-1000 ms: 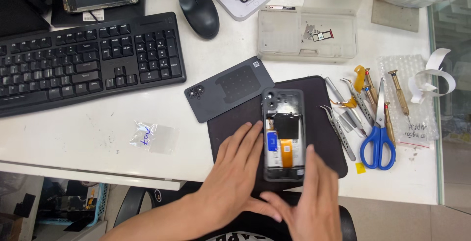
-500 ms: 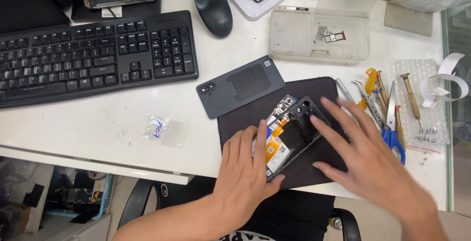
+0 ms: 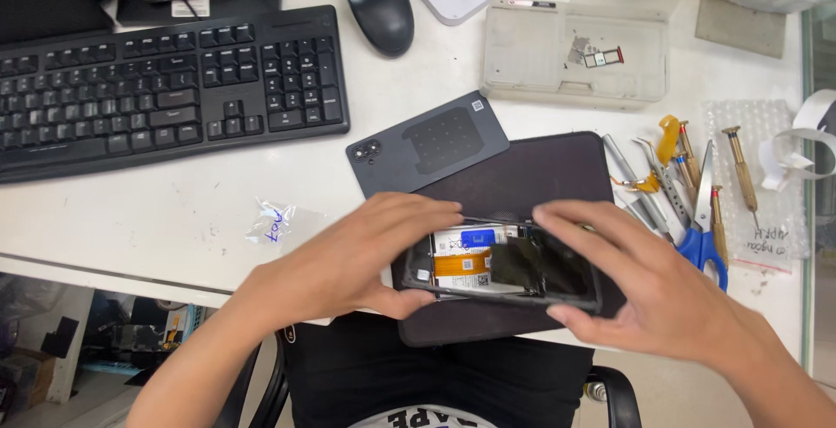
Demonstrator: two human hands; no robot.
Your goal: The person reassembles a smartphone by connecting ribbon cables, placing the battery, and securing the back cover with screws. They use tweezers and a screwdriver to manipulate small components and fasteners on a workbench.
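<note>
An opened smartphone (image 3: 496, 264), back cover off, shows its white battery, an orange flex cable and dark inner parts. It is held level just above a dark work mat (image 3: 531, 175). My left hand (image 3: 357, 258) grips its left end, thumb under the near edge. My right hand (image 3: 631, 280) grips its right end, fingers arched over the top. The removed dark back cover (image 3: 431, 142) lies on the desk behind, overlapping the mat's far left corner.
A black keyboard (image 3: 157, 88) and a mouse (image 3: 379, 8) lie at the far left. A clear parts box (image 3: 575, 49) stands behind the mat. Tweezers, screwdrivers and blue-handled scissors (image 3: 701, 219) lie to the right. A small plastic bag (image 3: 274, 219) sits at the left.
The phone has been turned from upright to sideways and lifted off the mat. My right hand moved from flat on the mat to gripping the phone's right end.
</note>
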